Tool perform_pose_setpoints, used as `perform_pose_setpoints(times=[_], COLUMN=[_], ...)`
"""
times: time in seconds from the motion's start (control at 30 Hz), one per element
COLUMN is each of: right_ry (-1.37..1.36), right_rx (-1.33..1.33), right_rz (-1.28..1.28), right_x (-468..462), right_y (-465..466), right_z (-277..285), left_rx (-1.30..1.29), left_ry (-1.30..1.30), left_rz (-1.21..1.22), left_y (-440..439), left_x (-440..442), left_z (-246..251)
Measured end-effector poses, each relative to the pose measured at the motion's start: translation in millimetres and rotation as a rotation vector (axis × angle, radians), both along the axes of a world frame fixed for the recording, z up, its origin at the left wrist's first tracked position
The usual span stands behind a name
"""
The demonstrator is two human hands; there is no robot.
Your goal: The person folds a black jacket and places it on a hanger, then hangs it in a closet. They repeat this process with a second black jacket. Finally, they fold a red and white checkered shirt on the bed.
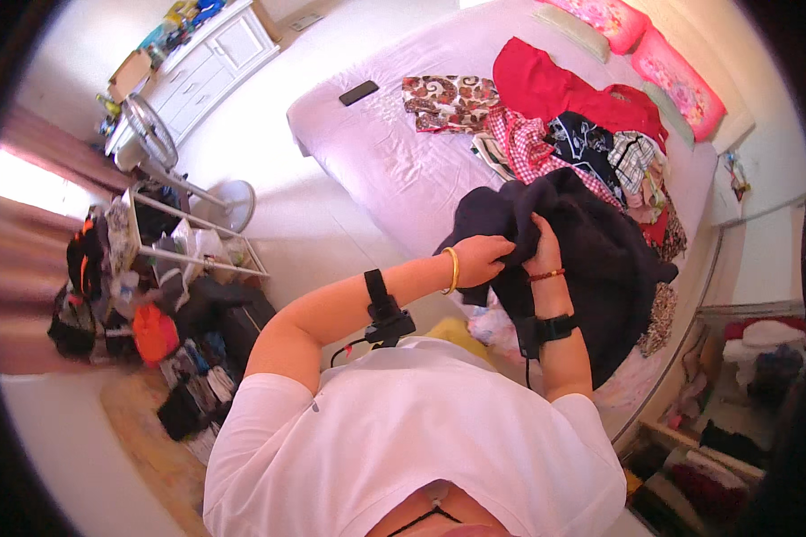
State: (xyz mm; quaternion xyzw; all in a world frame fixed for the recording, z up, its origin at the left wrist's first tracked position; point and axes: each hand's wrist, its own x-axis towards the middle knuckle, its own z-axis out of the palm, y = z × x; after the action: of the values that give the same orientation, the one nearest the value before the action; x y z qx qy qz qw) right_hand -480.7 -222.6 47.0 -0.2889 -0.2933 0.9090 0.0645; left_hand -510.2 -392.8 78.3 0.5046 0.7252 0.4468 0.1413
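A large black garment point(577, 268) hangs bunched in front of me over the near edge of the bed; its exact kind is hard to tell. My left hand point(481, 260), below a gold bangle point(452, 270), pinches the cloth between bent fingers. Close beside it, my right hand point(545, 243) grips a raised fold, its fingers partly hidden by the fabric. Past the garment lies a heap of clothes, with a red-and-white checked cloth point(520, 144), a black patterned cloth point(581, 148) and a red garment point(544, 80).
On the lilac bed sheet point(376, 154) are a phone point(359, 93) and a folded brown-patterned cloth point(450, 101). Pink pillows point(678, 74) line the far side. A standing fan point(151, 131) and a white rack point(201, 258) stand left. Open shelves point(766, 376) with clothes are at right.
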Motion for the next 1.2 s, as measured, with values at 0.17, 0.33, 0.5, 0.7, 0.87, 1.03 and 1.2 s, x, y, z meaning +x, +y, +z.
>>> perform_pose_setpoints(times=[0.17,0.33,0.5,0.7,0.87,1.03,1.2], right_ry=[0.130,0.242,0.263,0.434,0.582,0.011,-0.518], right_rx=[0.132,0.611,0.564,0.266,-0.334,-0.263,-0.193], right_rz=[-0.212,-0.542,-0.617,-0.325,-0.165,-0.388,-0.248], right_x=[-58,-130,-206,-296,-388,-446,-415], right_y=[-21,-11,-50,-85,-68,-87,-159], right_z=[45,106,124,142,109,-21,-129], left_rx=[-0.130,-0.117,-0.534,-0.993,-1.219,-1.238,-1.234], left_ry=[-0.139,-0.747,-0.795,-0.014,-0.063,0.022,0.201], left_rz=[0.025,-0.226,0.099,0.616,0.729,0.844,0.781], left_y=[-21,-31,-103,-208,-212,-187,-177], left_x=[-96,-228,-420,-579,-614,-678,-753], left_z=[7,-25,-94,-186,-238,-289,-332])
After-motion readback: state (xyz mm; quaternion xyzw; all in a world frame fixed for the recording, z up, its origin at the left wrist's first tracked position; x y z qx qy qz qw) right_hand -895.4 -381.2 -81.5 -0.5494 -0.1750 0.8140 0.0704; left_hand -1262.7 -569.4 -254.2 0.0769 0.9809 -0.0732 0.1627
